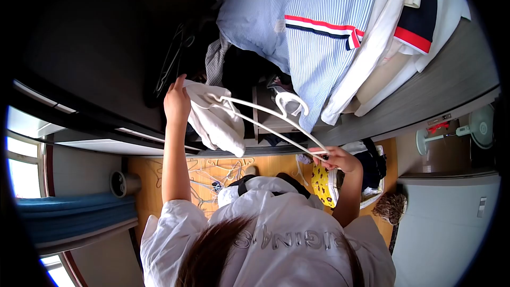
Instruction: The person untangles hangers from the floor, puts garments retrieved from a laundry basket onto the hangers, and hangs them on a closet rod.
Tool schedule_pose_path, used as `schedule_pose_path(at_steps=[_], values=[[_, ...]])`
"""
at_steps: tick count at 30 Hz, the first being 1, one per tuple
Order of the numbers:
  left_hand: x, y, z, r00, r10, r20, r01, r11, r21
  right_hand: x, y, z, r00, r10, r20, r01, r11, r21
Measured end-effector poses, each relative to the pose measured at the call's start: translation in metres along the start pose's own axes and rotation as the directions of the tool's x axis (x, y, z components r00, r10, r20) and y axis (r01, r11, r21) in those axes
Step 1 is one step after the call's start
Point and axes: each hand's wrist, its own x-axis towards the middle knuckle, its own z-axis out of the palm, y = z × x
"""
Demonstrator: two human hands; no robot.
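My right hand (336, 159) grips one end of a white clothes hanger (276, 119), its hook pointing up toward the hanging clothes. The other end of the hanger reaches into a white garment (212, 119). My left hand (177, 100) is closed on the upper left edge of that garment, which hangs down in folds in front of the wardrobe opening. Just above, a blue-and-white striped shirt (260, 16) with a red, white and navy band hangs in the wardrobe.
More white clothes (372, 58) hang at the right. Dark hangers (172, 61) hang at the left inside. Several loose hangers (218, 172) lie on the wooden floor, near a container of folded clothes (372, 183). A bin (125, 184), a blue curtain (74, 218) and a fan (481, 127) stand around.
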Motion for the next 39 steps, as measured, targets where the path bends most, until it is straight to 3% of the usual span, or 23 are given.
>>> schedule_pose_path(at_steps=[2,5,6,9,10,14,17,22,29,34,36,39], values=[[-0.003,-0.014,0.013,0.994,-0.082,-0.066,0.075,0.992,-0.099,0.004,0.005,-0.001,1.0,-0.028,0.0,0.028,0.999,0.014],[-0.001,-0.059,0.05,0.959,-0.272,-0.084,0.154,0.742,-0.653,0.019,-0.005,0.011,1.0,0.025,-0.002,-0.025,0.999,-0.031],[0.0,-0.051,0.049,0.918,-0.386,-0.09,0.215,0.675,-0.706,0.026,-0.002,0.011,0.999,0.032,-0.004,-0.032,0.998,-0.058],[-0.002,-0.038,0.044,0.873,-0.485,-0.045,0.316,0.634,-0.706,0.039,0.0,0.015,0.999,0.042,0.007,-0.042,0.999,-0.026],[-0.002,-0.035,0.04,0.863,-0.502,0.048,0.384,0.594,-0.707,0.04,-0.003,0.017,0.999,0.039,0.034,-0.039,0.999,-0.014],[-0.003,-0.047,0.034,0.89,-0.393,0.231,0.418,0.501,-0.758,0.036,-0.003,0.017,0.998,0.065,0.026,-0.065,0.998,-0.005],[-0.01,-0.041,0.023,0.897,-0.293,0.332,0.442,0.615,-0.652,0.034,0.003,0.014,0.998,0.067,-0.021,-0.068,0.998,-0.008],[-0.016,-0.061,0.034,0.94,-0.251,0.23,0.331,0.831,-0.448,0.038,0.016,0.01,0.968,0.029,-0.249,-0.033,0.999,-0.009],[-0.02,-0.042,0.019,0.991,-0.113,0.077,0.123,0.983,-0.139,0.022,-0.008,0.018,0.997,0.062,0.036,-0.058,0.993,-0.106],[-0.024,-0.032,0.008,0.987,-0.142,0.07,0.14,0.99,0.034,0.039,-0.002,0.016,0.991,0.131,0.028,-0.125,0.979,-0.158],[-0.024,-0.026,0.004,0.982,-0.157,0.101,0.155,0.987,0.034,0.048,-0.002,0.019,0.988,0.128,0.085,-0.113,0.98,-0.164],[-0.026,-0.025,0.001,0.986,-0.137,0.092,0.138,0.99,-0.006,0.063,-0.012,0.03,0.985,0.169,0.034,-0.158,0.963,-0.217]])
